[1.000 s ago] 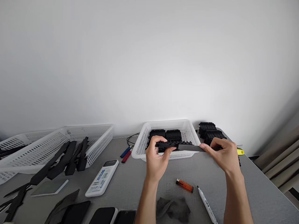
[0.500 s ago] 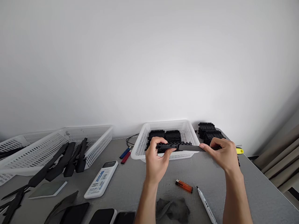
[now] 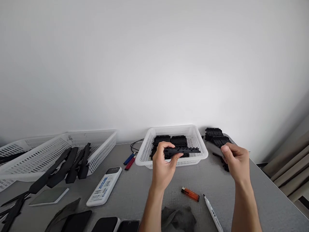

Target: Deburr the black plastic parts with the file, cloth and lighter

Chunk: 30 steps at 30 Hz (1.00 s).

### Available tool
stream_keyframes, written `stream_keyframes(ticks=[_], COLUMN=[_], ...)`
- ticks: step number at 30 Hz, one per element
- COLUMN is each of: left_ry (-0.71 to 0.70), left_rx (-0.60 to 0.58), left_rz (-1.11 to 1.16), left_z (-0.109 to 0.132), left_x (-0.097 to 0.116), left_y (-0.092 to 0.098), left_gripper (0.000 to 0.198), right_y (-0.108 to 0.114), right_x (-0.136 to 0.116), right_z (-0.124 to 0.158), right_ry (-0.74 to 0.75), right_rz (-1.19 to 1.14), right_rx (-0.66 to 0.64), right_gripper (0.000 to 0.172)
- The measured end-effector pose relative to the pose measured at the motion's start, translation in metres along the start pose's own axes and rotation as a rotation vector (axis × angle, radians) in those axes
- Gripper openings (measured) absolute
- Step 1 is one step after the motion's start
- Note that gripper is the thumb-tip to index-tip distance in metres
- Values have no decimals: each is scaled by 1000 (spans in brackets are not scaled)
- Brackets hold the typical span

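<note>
My left hand (image 3: 163, 162) pinches a black plastic piece with a toothed edge (image 3: 185, 150) between thumb and fingers. It is seen edge-on, held level above the front of a white basket (image 3: 142, 158). Inside that basket lie several similar black toothed pieces (image 3: 179, 140). Off to the right, my right hand (image 3: 238, 162) is closed around a knife, its grey blade (image 3: 214, 149) pointing up and left, apart from the piece. The knife's handle is hidden in my fist. Behind it lie more black toothed pieces (image 3: 214, 131), stacked on the table.
An orange lighter (image 3: 190, 193), a white marker (image 3: 212, 212) and a dark cloth (image 3: 178, 219) lie in front. To the left are a white power bank (image 3: 104, 186), blue and red lighters (image 3: 129, 158), phones (image 3: 105, 224) and baskets (image 3: 106, 145) with black parts. A wall stands behind.
The knife blade has left the edge of the black toothed piece; my right hand has drawn it to the right and turned it. My left hand stays almost in place.
</note>
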<state>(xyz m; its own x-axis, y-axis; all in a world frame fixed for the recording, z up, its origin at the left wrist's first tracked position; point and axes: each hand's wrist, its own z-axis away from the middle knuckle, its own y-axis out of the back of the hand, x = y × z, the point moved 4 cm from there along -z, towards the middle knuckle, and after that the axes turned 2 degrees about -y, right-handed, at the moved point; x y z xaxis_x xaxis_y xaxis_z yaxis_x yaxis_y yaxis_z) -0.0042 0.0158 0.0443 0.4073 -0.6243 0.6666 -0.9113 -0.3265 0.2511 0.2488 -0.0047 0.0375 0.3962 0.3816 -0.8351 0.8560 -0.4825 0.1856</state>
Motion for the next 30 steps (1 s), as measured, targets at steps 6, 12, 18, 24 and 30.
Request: stream_keyframes(ticks=[6,12,18,24,30], left_ry=[91,116,106,100,110], left_rx=[-23,-36,-33,19,-25], left_rz=[48,126,146,191,270], left_z=[3,4,6,4,4], left_x=[-2,-1,-5,-3,-3], left_y=[-2,-6,-8,-7,-7], left_gripper=[24,26,25,22,23], right_y=[-41,-64,-67,-68,-68], right_x=[-2,-10,-10,-10,-13], right_z=[3,10,13,13,14], right_ry=[-203,-240,-299,-318,-325], right_rz=[-291,-213,-353,-460,-488], right_rx=[-169,-345,-393,-453,-440], right_gripper=[54,40,38,31,25])
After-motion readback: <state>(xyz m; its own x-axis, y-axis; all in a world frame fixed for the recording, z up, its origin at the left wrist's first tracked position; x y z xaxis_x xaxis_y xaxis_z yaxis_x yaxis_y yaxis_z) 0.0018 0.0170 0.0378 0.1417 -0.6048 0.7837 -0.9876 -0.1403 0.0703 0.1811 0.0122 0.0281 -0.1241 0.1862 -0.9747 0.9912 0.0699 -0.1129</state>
